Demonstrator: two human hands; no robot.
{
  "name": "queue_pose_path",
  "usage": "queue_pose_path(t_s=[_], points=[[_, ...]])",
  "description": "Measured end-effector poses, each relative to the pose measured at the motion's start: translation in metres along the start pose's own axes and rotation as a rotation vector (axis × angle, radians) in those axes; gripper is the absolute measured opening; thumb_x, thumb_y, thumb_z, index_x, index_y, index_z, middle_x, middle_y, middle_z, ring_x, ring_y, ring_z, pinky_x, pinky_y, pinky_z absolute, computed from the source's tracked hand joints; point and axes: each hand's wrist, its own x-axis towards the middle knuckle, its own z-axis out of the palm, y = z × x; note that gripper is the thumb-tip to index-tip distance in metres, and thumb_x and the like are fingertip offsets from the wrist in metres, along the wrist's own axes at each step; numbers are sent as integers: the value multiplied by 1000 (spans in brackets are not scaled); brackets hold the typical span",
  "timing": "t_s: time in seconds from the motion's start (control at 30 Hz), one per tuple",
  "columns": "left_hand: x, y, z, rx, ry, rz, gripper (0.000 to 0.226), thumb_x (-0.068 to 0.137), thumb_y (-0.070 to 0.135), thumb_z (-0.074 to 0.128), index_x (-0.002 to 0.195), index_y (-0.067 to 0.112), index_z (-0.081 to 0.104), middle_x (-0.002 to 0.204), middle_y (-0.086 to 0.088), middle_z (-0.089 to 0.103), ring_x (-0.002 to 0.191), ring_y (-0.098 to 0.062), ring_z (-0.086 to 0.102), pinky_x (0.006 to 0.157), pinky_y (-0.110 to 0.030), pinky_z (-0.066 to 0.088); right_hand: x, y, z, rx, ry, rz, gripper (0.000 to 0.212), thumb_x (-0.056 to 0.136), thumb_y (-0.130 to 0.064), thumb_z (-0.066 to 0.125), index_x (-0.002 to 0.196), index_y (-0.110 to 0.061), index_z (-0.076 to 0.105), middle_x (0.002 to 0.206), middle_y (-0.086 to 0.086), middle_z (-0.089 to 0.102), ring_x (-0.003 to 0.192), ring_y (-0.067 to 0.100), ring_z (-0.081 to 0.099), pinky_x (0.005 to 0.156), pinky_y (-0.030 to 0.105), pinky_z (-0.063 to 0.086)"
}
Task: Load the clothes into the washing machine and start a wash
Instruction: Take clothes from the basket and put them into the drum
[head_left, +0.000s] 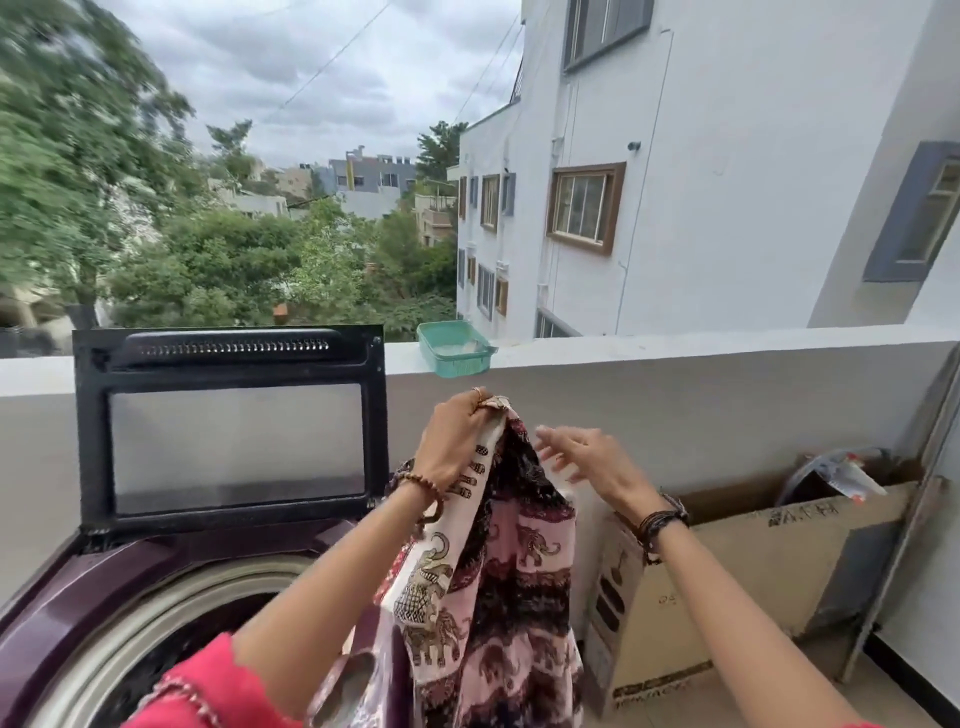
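Outdoors, a white parapet wall (675, 374) runs across the balcony behind a maroon top-loading washing machine (104, 587) whose lid (231, 426) stands upright and open over the drum, with a cardboard box (753, 571) on the floor to its right. Between machine and box hangs an elephant-print garment (493, 597), held up just right of the drum by the left hand (457, 441), whose fingers are pinched tight on its top edge; the right hand (587, 457) hovers beside the cloth with fingers spread, gripping nothing, and a small green basket (454, 348) sits on the parapet above
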Motion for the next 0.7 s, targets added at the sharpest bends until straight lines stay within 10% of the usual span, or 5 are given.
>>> queue_pose_path(t_s=[0.17,0.37,0.7], points=[[27,3,-9,237,-169,64,15,91,19,58,96,10,69,98,-8,71,86,-22,65,82,-36,54,20,1,8,128,-217,-41,30,78,-33,73,106,-22,69,103,-3,73,101,11,67,93,26,49],[32,-20,-30,512,-396,96,41,76,45,71,106,19,63,97,1,67,80,-12,58,71,-27,47,27,-6,5,140,35,-95,28,91,-25,59,67,-12,61,62,0,55,61,12,45,59,27,31],[10,-75,-51,565,-104,-229,17,81,34,63,84,17,65,86,0,70,86,-22,65,76,-33,51,41,-35,4,197,143,-149,30,85,-24,66,57,-13,65,55,-3,61,53,6,53,51,13,40]])
